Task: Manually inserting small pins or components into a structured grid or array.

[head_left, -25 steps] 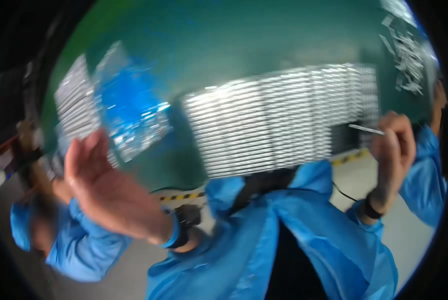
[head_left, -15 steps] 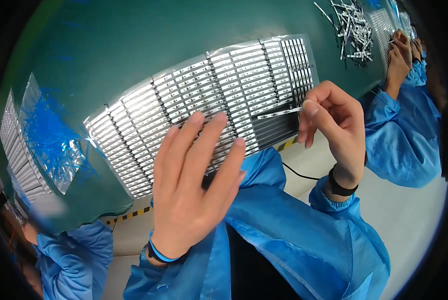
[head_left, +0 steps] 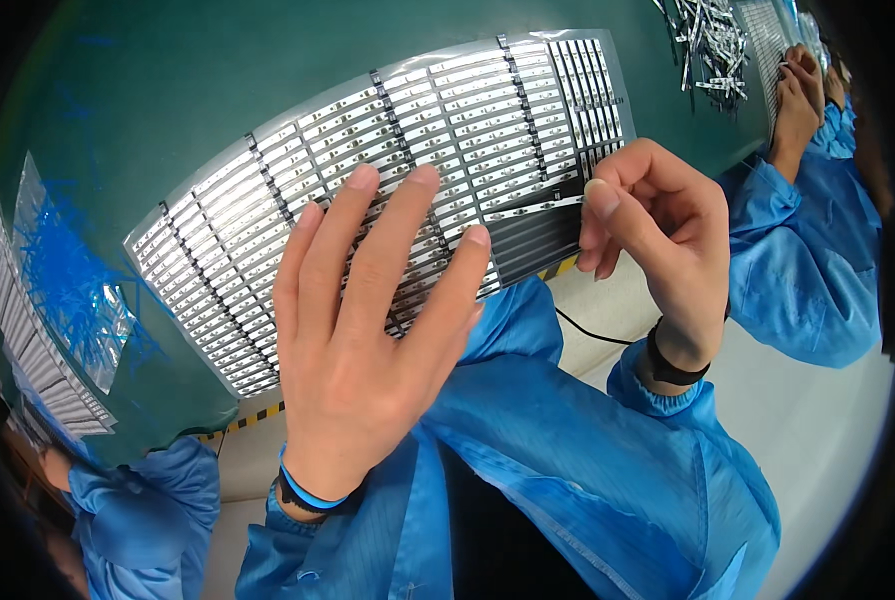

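A panel (head_left: 223, 215) with rows of narrow white strips bearing small dark marks lies on the green table under a clear sheet. My left hand (head_left: 368, 330) rests on its middle, palm down, fingers spread, holding nothing. Between thumb and index finger, my right hand (head_left: 658, 225) pinches the end of one narrow white strip (head_left: 533, 207). The strip reaches left over the panel's near right part, beside the lowest row there, above bare dark slots (head_left: 538, 245). Whether its far end touches the panel I cannot tell.
A pile of loose strips (head_left: 713, 50) lies at the far right, near a co-worker's hands (head_left: 800, 105). Blue scraps (head_left: 73, 265) on clear film and another strip panel (head_left: 33, 330) lie left. Another person's blue sleeve (head_left: 153, 510) is at lower left. Striped tape (head_left: 558, 268) marks the table edge.
The view has shifted a little, so the panel appears further up and left. My right hand keeps its pinch on the strip, which has come closer to the row above it.
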Available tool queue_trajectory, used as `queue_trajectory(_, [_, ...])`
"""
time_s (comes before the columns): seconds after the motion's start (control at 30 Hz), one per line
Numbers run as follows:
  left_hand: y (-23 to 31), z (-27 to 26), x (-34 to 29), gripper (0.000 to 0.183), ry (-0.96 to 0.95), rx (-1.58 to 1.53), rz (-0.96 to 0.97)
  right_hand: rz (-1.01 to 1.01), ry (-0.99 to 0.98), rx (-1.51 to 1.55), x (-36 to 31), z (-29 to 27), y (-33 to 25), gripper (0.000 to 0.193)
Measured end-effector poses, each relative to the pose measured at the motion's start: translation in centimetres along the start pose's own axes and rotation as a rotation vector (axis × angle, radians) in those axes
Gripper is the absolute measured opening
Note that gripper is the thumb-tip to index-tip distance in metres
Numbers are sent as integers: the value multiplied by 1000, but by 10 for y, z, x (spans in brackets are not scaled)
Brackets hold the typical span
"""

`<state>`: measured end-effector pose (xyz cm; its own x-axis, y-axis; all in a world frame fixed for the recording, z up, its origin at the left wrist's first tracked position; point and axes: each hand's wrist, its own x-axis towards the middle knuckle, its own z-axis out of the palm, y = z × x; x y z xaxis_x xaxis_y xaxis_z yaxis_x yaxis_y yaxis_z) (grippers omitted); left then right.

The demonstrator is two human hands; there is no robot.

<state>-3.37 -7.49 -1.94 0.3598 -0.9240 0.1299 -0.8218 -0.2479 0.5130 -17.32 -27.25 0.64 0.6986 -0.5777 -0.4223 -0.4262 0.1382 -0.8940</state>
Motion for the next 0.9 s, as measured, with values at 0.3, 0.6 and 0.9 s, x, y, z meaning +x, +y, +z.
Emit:
queue_trajectory(0.3, [1,1,0,56,-14,27,-5,-17,1,-10,0,1,2,12])
queue_trajectory(0.6, [9,1,2,55,-71,183,-7,-54,72,-84,-2,8,2,12])
queue_trajectory(0.9, [15,9,2,57,-41,171,-21,-126,143,-311,-5,14,3,14])
